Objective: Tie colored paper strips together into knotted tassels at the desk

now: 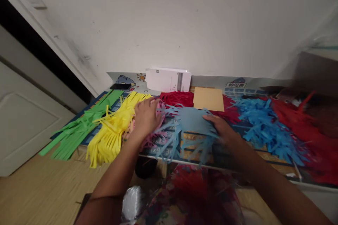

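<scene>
Unclenched right hand (223, 130) rests on limp blue paper fringe (179, 137) (best taken by its uncut band (191, 119)); left hand's (146, 119) grip unclear.

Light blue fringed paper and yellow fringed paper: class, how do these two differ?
The light blue paper is pale, the yellow paper bright. The light blue paper lies flat under the right hand; the yellow paper is bunched beside the left hand. Both are cut into narrow fringe strips.
</scene>
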### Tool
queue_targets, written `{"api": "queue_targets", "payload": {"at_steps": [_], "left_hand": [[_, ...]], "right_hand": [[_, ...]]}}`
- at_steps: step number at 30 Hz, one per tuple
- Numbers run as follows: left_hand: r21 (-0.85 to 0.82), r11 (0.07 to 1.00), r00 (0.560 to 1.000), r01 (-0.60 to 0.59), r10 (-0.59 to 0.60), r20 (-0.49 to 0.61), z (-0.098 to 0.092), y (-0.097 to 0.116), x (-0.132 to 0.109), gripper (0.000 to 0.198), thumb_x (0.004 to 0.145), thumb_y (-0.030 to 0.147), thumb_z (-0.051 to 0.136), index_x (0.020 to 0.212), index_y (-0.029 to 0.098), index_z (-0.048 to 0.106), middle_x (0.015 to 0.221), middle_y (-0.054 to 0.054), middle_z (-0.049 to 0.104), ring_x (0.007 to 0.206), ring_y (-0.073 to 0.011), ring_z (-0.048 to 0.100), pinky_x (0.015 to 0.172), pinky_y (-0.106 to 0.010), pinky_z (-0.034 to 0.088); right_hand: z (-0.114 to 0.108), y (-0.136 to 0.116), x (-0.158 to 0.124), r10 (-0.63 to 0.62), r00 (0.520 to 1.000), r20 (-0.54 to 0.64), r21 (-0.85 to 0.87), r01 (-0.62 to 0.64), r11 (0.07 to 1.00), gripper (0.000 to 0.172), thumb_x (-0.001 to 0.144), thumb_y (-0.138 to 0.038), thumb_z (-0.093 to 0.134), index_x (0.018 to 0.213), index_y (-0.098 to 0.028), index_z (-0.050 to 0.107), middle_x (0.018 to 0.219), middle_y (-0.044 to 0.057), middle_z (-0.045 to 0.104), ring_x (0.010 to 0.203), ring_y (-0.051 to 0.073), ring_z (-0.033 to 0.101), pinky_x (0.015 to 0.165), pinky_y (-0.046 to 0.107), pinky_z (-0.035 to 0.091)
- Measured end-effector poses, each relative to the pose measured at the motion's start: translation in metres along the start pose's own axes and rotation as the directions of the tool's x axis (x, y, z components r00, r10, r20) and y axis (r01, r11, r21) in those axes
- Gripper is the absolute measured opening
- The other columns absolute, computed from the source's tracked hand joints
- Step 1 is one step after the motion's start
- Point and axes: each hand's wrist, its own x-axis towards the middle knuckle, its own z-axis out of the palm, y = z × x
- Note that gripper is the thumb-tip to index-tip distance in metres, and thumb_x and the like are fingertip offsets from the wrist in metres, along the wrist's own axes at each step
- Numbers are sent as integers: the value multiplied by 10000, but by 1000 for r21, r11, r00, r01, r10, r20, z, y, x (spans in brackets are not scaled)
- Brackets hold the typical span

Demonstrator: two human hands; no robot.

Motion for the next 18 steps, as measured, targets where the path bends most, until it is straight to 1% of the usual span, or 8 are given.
{"api": "queue_targets", "payload": {"at_steps": [2, 4, 8, 12, 14, 15, 16, 18], "left_hand": [[112, 961, 967, -253, 248, 54, 25, 22, -21, 703, 847, 356, 620, 1491, 168, 411, 1552, -176, 438, 1446, -330, 383, 1192, -571, 283], [176, 907, 921, -382, 359, 148, 59, 37, -38, 790, 852, 321, 621, 1551, 138, 303, 1615, -186, 335, 1514, -346, 264, 1223, -651, 127], [192, 897, 905, -398, 350, 241, 109, 33, -40, 568, 865, 155, 566, 1430, 153, 502, 1481, -147, 548, 1450, -304, 410, 1230, -664, 96], [235, 877, 876, -419, 322, 360, 114, 26, -26, 413, 916, 136, 516, 1318, 118, 608, 1414, -155, 610, 1432, -308, 442, 1224, -649, 181], [293, 879, 884, -377, 248, 396, 110, 32, -19, 402, 918, 122, 503, 1299, 65, 616, 1405, -188, 607, 1427, -326, 446, 1220, -618, 228], [311, 882, 887, -353, 209, 413, 107, 37, -15, 396, 913, 117, 503, 1284, 49, 625, 1384, -200, 619, 1407, -328, 472, 1220, -598, 244], [319, 888, 886, -333, 178, 429, 105, 41, -12, 389, 906, 115, 508, 1267, 48, 636, 1354, -202, 641, 1375, -323, 511, 1220, -580, 253], [318, 895, 879, -313, 146, 453, 100, 48, -6, 376, 887, 114, 520, 1234, 77, 661, 1283, -185, 690, 1301, -300, 585, 1219, -560, 265]], "right_hand": [[3, 16, 4, 24, 1000, -7, -18, -24, 1000, 206, 700, -326, 765, 814, -203, 646, 665, 44, 717, 643, 232, 702, 629, 348, 602], [4, 26, 7, 39, 999, -26, -49, -40, 998, 203, 717, -345, 751, 786, -195, 633, 686, 70, 721, 654, 246, 703, 657, 383, 603], [-12, 25, 5, 13, 992, -128, -182, -36, 983, 202, 726, -347, 740, 756, -184, 625, 736, 92, 720, 708, 265, 695, 723, 424, 586], [-28, 17, -16, -196, 941, -275, -388, 78, 918, 179, 790, -314, 679, 918, -191, 659, 940, 89, 732, 966, 272, 665, 931, 449, 511], [-19, 26, -36, -466, 864, -194, -659, 237, 714, 177, 873, -316, 597, 981, -198, 673, 1039, 105, 721, 1047, 273, 635, 977, 445, 473], [-9, 35, -45, -576, 816, -45, -802, 314, 507, 185, 909, -307, 545, 974, -200, 681, 1050, 114, 719, 1035, 272, 635, 960, 436, 479], [3, 46, -53, -589, 797, 137, -871, 380, 312, 216, 935, -274, 485, 932, -204, 690, 1020, 112, 723, 988, 262, 645, 923, 415, 494], [28, 68, -58, -383, 808, 448, -859, 507, 67, 297, 935, -184, 416, 941, -190, 713, 1003, 113, 735, 937, 247, 658, 865, 377, 515]]}}
